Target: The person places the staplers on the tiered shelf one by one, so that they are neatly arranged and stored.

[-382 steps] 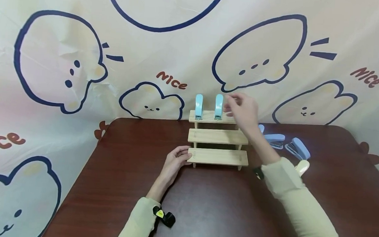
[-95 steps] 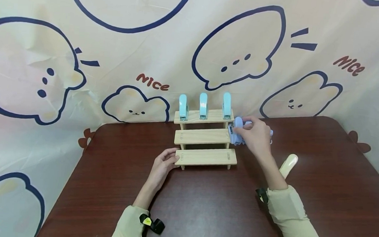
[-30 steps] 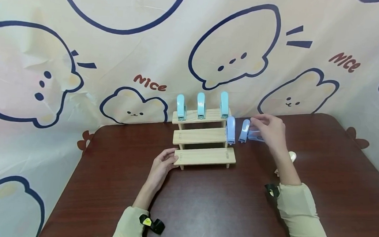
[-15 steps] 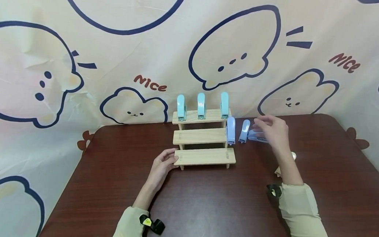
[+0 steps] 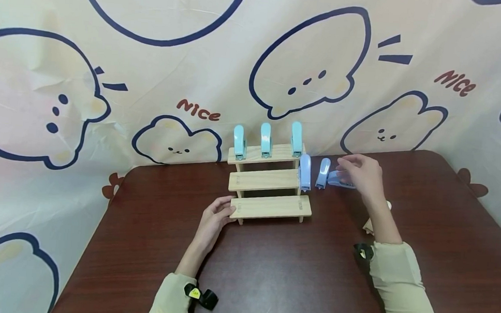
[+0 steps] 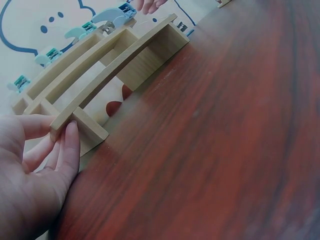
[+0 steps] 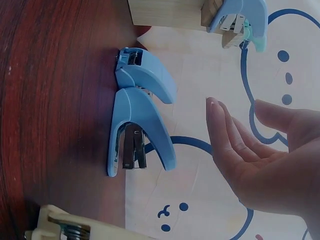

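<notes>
My left hand pinches the left end of the bottom step of a three-step wooden stand; the left wrist view shows thumb and fingers on that board. Three teal staplers stand along the top step. On the right end of the middle step is a blue stapler. Holding nothing, my right hand hovers with fingers loosely extended near two more blue staplers on the table, one upright stapler and one turned sideways. In the head view the fingers partly cover the sideways one.
A cream stapler lies on the table nearer me, mostly behind my right forearm in the head view. The dark brown table ends at a printed cloth backdrop just behind the stand.
Since the oldest frame, a third teal stapler has joined the top step. A blue stapler was placed on the middle step, and my right hand let go and moved right. My left hand keeps its hold.
</notes>
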A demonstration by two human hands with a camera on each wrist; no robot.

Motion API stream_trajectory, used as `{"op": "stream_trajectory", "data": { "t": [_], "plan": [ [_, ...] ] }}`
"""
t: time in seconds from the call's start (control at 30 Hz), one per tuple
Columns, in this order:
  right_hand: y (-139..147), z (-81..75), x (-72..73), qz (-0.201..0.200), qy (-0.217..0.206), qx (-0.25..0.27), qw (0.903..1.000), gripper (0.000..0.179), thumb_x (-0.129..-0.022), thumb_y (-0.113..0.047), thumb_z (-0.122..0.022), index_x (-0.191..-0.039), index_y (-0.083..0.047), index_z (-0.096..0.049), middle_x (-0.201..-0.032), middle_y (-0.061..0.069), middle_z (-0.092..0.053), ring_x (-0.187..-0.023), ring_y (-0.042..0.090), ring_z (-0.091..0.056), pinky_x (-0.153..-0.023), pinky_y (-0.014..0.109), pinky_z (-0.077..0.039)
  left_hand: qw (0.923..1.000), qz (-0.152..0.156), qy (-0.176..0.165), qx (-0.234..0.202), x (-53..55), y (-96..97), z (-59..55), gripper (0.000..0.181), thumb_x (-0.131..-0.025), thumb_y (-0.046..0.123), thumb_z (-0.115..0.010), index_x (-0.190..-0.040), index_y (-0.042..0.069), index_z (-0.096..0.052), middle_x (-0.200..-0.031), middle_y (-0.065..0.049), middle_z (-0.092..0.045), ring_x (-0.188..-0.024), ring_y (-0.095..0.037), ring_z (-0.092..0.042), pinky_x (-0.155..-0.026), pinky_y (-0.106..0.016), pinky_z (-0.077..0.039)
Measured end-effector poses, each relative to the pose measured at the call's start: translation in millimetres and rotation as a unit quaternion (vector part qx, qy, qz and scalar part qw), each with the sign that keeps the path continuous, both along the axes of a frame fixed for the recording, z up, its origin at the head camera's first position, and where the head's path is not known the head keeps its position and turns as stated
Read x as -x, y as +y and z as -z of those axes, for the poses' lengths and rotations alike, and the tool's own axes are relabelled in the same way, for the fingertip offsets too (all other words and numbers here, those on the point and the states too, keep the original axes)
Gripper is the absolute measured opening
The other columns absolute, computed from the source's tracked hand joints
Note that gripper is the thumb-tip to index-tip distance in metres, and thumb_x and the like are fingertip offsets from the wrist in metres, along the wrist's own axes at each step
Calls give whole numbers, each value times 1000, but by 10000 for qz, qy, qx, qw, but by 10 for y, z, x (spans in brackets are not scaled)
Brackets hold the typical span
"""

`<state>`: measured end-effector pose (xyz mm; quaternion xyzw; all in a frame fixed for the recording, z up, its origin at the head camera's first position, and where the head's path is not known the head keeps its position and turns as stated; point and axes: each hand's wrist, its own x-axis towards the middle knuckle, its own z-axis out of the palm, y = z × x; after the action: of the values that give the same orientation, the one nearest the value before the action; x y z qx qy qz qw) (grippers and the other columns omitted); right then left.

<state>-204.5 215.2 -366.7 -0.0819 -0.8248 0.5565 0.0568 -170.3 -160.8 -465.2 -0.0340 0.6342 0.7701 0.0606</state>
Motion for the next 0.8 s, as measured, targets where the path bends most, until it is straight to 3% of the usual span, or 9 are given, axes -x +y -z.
{"op": "stream_trajectory", "data": {
  "t": [0.17,0.5,0.8],
  "plan": [
    [12,25,11,19,-52,4,10000,48,-106,-34,-61,-134,4,-62,-119,27,-69,-82,4,-71,-75,20,-59,10000,-11,-6,-3,6,0,8,39,-99,-1,-62,-136,-9,-56,-109,-8,-65,-90,-14,-64,-77,-25,-55],
    [37,58,35,-13,-163,-8,9999,49,-106,-34,-61,-133,6,-62,-118,29,-69,-86,13,-75,-81,31,-60,10000,-4,34,-11,10,-2,18,38,-99,-1,-62,-136,-9,-56,-109,-9,-65,-90,-15,-64,-78,-25,-55],
    [56,112,64,13,-217,112,9997,49,-106,-31,-61,-135,8,-60,-119,31,-69,-77,5,-72,-81,32,-61,10000,2,43,-9,9,-8,23,38,-99,0,-62,-136,-9,-56,-109,-9,-65,-90,-14,-64,-77,-25,-55]
  ]
}}
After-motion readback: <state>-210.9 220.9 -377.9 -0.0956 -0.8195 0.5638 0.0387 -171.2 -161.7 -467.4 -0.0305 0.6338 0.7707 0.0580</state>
